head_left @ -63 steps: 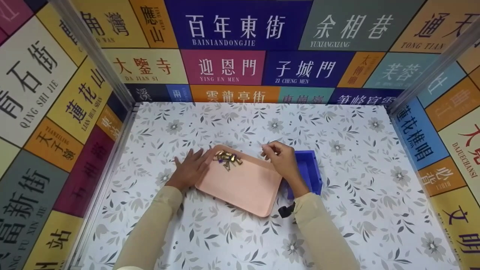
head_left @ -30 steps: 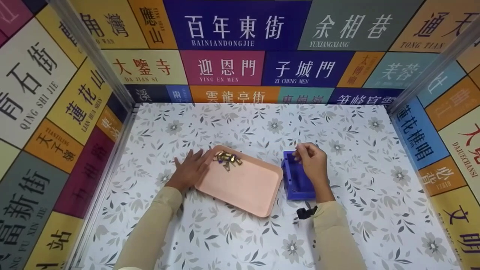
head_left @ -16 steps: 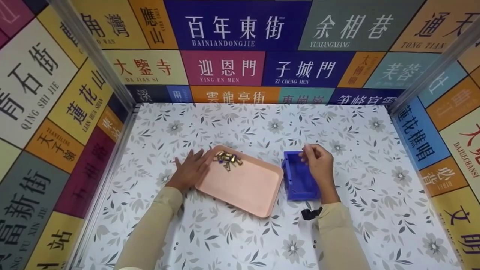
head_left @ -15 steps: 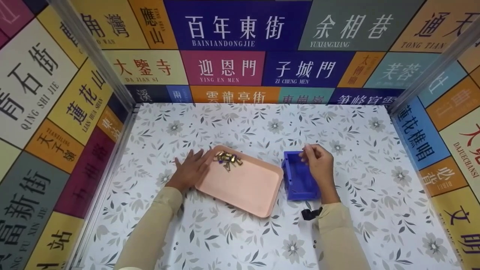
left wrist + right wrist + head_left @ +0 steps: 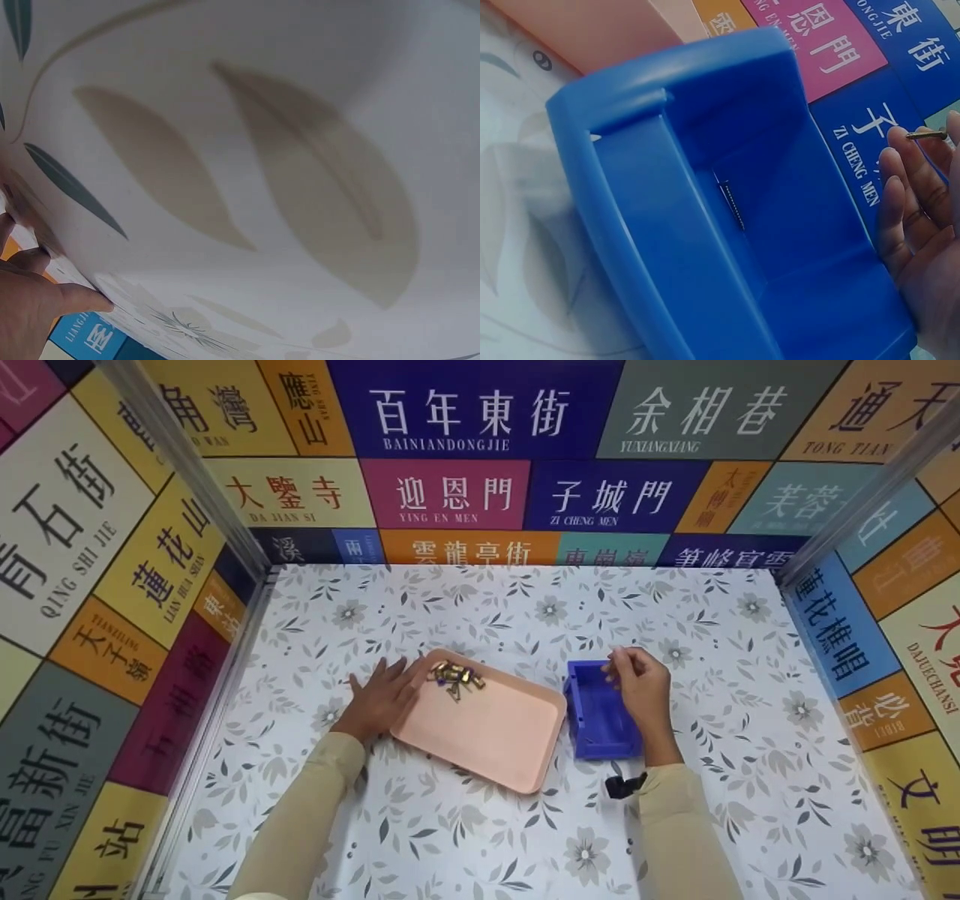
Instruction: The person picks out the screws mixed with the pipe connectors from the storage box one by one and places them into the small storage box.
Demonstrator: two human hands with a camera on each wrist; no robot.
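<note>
My left hand (image 5: 381, 699) lies at the left edge of the pink tray (image 5: 480, 735), fingers spread and touching its rim; the left wrist view catches only part of that hand (image 5: 34, 300). At the tray's far left corner sits a small pile of brass-coloured pieces (image 5: 455, 678), too small to name surely. My right hand (image 5: 643, 690) is over the right side of the blue bin (image 5: 589, 750). In the right wrist view, its fingertips pinch a small brass-coloured screw (image 5: 926, 135). A single dark screw (image 5: 733, 204) lies on the bin floor.
The bin stands just right of the tray on a table (image 5: 450, 607) with a flower-and-leaf covering. Sign-printed panels (image 5: 465, 495) rise at the back and both sides. A black wrist device (image 5: 625, 787) juts from the right sleeve.
My right hand has moved right, from above the tray's right end to over the blue bin, and barely shifts in the last half second. The left hand, tray and pile stay put.
</note>
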